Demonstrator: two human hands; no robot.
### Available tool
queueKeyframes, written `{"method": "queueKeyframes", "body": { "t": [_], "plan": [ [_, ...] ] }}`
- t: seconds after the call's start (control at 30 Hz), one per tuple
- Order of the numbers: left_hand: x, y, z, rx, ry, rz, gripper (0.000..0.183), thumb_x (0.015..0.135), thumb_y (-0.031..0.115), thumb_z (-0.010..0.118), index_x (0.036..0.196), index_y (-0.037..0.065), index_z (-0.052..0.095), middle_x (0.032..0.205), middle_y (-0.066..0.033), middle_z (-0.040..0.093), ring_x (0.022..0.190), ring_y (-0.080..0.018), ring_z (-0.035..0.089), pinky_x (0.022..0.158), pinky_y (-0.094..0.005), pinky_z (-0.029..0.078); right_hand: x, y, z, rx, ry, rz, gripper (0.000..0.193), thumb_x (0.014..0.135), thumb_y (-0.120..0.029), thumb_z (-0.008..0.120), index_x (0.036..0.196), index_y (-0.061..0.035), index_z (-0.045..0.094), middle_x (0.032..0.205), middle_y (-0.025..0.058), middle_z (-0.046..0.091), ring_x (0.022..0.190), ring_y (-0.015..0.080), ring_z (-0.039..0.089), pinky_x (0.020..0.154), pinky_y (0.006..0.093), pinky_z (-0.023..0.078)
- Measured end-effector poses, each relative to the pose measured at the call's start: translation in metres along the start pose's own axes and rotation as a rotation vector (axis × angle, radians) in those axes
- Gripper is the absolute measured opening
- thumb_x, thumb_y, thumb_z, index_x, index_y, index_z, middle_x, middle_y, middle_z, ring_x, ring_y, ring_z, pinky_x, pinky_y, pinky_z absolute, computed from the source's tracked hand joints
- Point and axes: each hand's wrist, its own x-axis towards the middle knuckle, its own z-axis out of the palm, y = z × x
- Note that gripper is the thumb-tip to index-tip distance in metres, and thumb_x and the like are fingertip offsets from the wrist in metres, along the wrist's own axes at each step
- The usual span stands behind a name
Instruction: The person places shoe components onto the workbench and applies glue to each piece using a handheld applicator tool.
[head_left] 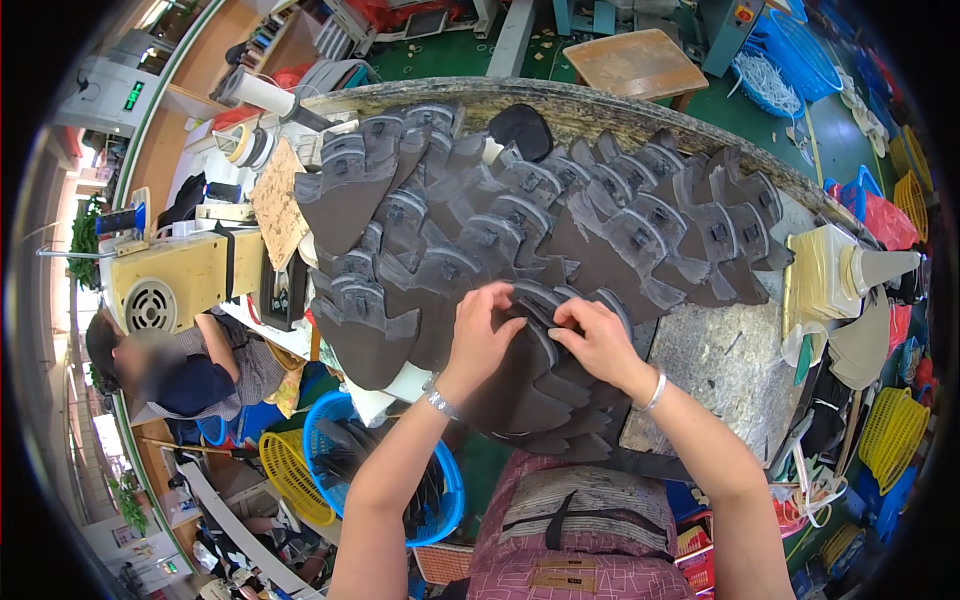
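My left hand [482,335] and right hand [597,338] both pinch the same dark shoe piece [540,305] at the near end of the stack, right between my fingertips, and its long side runs away from me across the table [720,350].

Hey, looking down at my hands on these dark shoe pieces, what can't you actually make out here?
Head view only:
- Left hand and right hand: fingertips curl into the overlapping dark shoe pieces, so the grip is hidden.
- Lower pieces in the stack: covered by those above.
- Blue basket: contents partly blocked by the left forearm.
- Stone worktable: mostly covered by the spread of pieces.
- Far shelves near the rim: bent and too small.
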Motion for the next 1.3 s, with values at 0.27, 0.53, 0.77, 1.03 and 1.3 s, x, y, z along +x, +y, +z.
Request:
{"method": "queueKeyframes", "body": {
  "t": [0.27,0.53,0.77,1.03,1.3],
  "plan": [
    [-0.008,-0.007,-0.015,0.137,-0.175,-0.024,0.015,0.072,0.008,0.068,0.080,0.005,0.056,0.071,-0.0060,0.053,0.070,-0.0226,0.052,0.071,-0.0335,0.041,0.018,0.009,0.002,-0.161,0.096,0.183,0.015,0.077,-0.008,0.062,0.090,-0.0018,0.059,0.084,0.0104,0.058,0.078,0.0251,0.059,0.066,0.0320,0.046],
    [-0.018,-0.026,-0.002,0.099,0.047,0.305,0.035,0.070,0.010,0.070,0.099,0.006,0.052,0.101,-0.0107,0.056,0.102,-0.0311,0.051,0.094,-0.0455,0.034,0.009,-0.007,0.006,0.026,-0.066,-0.154,0.015,0.074,-0.008,0.065,0.086,-0.0030,0.058,0.083,0.0089,0.059,0.076,0.0259,0.058,0.066,0.0338,0.046],
    [-0.034,-0.018,-0.022,0.326,0.002,0.067,0.012,0.080,0.012,0.062,0.084,0.005,0.053,0.067,-0.0076,0.054,0.064,-0.0276,0.050,0.074,-0.0358,0.036,0.032,0.001,0.015,-0.164,0.032,0.252,0.021,0.077,-0.012,0.063,0.095,-0.0026,0.061,0.096,0.0096,0.059,0.077,0.0255,0.059,0.069,0.0351,0.047],
    [-0.038,-0.026,-0.014,0.205,0.191,0.033,0.021,0.072,0.016,0.070,0.083,0.004,0.057,0.064,-0.0072,0.052,0.064,-0.0276,0.046,0.069,-0.0345,0.035,0.011,-0.014,0.021,0.319,-0.162,0.060,0.012,0.080,-0.011,0.063,0.090,-0.0044,0.060,0.087,0.0074,0.062,0.076,0.0178,0.061,0.067,0.0293,0.048],
    [-0.039,-0.004,-0.036,0.348,-0.072,-0.229,0.028,0.077,0.027,0.067,0.067,0.003,0.057,0.054,-0.0120,0.052,0.051,-0.0293,0.047,0.052,-0.0363,0.038,0.026,-0.007,0.019,-0.229,-0.009,0.150,0.026,0.075,-0.012,0.064,0.100,-0.0055,0.059,0.097,0.0094,0.058,0.082,0.0282,0.060,0.071,0.0368,0.048]
  ]
}}
